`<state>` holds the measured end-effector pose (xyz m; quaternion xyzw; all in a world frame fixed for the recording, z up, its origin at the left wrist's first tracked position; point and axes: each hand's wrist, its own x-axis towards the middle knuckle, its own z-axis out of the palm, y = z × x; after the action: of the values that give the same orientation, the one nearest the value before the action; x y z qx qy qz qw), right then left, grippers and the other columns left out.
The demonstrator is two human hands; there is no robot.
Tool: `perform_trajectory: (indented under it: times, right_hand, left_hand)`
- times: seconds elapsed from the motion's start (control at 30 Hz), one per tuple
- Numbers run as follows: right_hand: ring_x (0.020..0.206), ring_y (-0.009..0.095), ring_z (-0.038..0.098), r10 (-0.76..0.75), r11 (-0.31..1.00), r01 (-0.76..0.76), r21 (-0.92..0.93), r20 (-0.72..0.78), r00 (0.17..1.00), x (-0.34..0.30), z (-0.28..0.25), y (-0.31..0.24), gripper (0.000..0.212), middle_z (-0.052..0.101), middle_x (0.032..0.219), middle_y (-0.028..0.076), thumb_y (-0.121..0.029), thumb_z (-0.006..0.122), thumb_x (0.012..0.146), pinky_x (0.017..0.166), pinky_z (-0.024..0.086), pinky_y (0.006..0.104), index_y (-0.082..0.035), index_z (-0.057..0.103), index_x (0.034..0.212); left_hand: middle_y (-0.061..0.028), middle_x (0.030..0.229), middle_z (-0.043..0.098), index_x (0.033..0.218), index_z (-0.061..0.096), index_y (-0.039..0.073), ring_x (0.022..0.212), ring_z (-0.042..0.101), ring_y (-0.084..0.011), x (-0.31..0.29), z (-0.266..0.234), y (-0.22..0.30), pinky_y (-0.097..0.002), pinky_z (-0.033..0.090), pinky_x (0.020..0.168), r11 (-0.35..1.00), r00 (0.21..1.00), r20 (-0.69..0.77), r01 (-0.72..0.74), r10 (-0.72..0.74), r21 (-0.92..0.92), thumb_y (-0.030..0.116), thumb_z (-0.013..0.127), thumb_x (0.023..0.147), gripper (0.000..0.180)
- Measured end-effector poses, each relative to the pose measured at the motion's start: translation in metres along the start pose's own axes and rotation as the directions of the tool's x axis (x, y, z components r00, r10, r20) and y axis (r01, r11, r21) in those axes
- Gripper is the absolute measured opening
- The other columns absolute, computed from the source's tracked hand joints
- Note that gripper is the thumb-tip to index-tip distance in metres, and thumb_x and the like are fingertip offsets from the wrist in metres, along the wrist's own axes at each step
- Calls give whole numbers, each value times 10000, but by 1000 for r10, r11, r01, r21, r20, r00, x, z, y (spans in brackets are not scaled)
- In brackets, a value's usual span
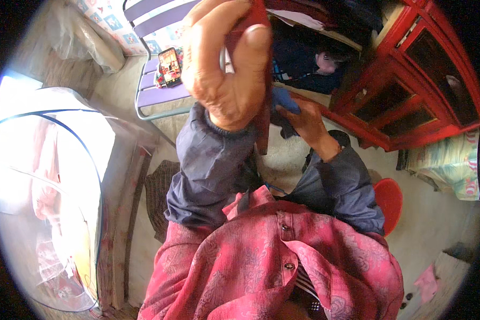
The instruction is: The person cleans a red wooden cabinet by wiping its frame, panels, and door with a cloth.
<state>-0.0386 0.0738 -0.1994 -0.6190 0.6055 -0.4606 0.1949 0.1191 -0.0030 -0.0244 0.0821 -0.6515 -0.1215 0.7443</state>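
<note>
My left hand [224, 64] is raised close in front of me, its fingers bent over the upper part of a dark red wooden panel seen nearly edge-on, which looks like a cabinet door [263, 120]. Lower and to the right, my right hand [308, 127] is closed on a blue cloth [286, 100], close to that panel. A darker piece of cloth hangs below its fingers. Behind both hands stands a red cabinet, its other door [397, 96] swung out to the right. Dark clothes or fabrics [304, 61] lie inside on the shelves.
A purple slatted chair [162, 96] with a phone [169, 67] on it stands at far left. Nearer on the left is a table [114, 213] covered in clear plastic. A red basin [388, 205] sits on the floor at right, below a patterned sack [450, 165].
</note>
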Motion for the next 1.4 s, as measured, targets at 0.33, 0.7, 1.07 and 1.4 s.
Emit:
perform_trajectory:
  times: [0.33, 0.7, 1.07, 1.4]
  right_hand:
    - [758, 230, 723, 259, 953, -222, 205, -175, 950, 73, -57, -47, 357, 743, 878, 146, -335, 712, 918, 671, 575, 384, -53, 720, 1137]
    - [843, 330, 730, -52, 998, 59, 6, -372, 927, 190, 16, 6, 361, 727, 901, 219, -336, 716, 888, 762, 551, 425, -47, 741, 1103]
    - [853, 438, 686, -60, 908, 16, -419, -90, 994, 144, 36, 53, 247, 694, 886, 256, -179, 728, 798, 763, 548, 520, -25, 716, 992]
    - [825, 439, 683, -150, 954, 132, -269, -51, 987, 39, 26, 4, 302, 687, 880, 265, -168, 746, 777, 735, 540, 516, 11, 709, 1018]
  left_hand:
    - [-268, 1187, 651, 1152, 586, -62, 1125, 619, -337, 3, -4, -6, -440, 453, 1033, 999, 999, -10, -32, 32, 3, 298, 533, 1028, 384]
    - [-300, 1163, 652, 1170, 536, -98, 1056, 658, -376, 1, 19, -8, -477, 549, 950, 980, 992, -103, -51, 72, 193, 390, 303, 1070, 550]
    - [-283, 1173, 650, 1173, 537, -91, 1076, 652, -361, 1, 22, -8, -463, 541, 965, 974, 992, -89, -72, 93, 214, 458, 320, 1075, 598]
    - [-259, 1189, 655, 1184, 558, -85, 1086, 650, -333, 3, 8, 6, -429, 535, 974, 990, 999, -28, 20, -16, 142, 346, 372, 1080, 481]
